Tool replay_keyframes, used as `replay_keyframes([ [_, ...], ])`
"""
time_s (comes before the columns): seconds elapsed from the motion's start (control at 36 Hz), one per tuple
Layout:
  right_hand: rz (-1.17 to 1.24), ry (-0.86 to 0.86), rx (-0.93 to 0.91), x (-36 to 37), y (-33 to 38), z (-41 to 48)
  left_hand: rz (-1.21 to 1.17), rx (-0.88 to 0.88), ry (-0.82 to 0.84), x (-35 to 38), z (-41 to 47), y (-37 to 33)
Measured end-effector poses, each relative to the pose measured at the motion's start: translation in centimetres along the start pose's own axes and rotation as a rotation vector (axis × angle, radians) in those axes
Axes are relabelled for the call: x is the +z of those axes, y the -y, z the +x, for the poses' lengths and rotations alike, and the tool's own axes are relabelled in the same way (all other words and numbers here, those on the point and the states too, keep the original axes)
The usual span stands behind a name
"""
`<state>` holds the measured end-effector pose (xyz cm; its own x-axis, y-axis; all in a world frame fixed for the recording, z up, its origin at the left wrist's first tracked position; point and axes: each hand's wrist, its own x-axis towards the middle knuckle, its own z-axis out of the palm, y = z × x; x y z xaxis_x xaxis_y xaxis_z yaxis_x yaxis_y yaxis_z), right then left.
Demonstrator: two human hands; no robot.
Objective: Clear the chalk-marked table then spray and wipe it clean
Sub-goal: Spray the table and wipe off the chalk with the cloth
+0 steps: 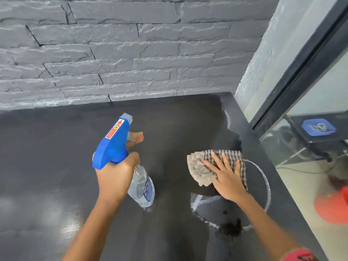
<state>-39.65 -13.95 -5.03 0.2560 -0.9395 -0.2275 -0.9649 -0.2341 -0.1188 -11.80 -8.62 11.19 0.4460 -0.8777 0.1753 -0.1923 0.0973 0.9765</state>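
Left hand (114, 176) curled round a spray bottle (122, 159) held above the dark table (47, 147), right hand (226, 178) pressing flat-fingered on a checked cloth (209, 166), chalk ring (263, 178) just beside that palm

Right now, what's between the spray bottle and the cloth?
Head view: only bare dark table between spray bottle and cloth; chalk marks lie nearer the person and right of the cloth.

On spray bottle (113, 147) head: red arrow sticker (114, 129); its small print illegible.
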Motion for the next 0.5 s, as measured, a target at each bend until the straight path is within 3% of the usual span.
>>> replay_keyframes([
  [0.14, 0.074, 0.024, 0.185, -1.4, 2.9, 3.9, -0.005, 0.005, 0.020, 0.3, -0.8, 0.3],
  [0.36, -0.055, 0.078, -0.186, 1.3, 8.0, -4.5, 0.022, 0.012, 0.053, 0.5, -1.5, 0.8],
  [0.5, -0.095, 0.048, -0.165, 3.0, 3.1, -10.9, 0.034, 0.042, 0.051, 0.7, -1.7, 1.2],
])
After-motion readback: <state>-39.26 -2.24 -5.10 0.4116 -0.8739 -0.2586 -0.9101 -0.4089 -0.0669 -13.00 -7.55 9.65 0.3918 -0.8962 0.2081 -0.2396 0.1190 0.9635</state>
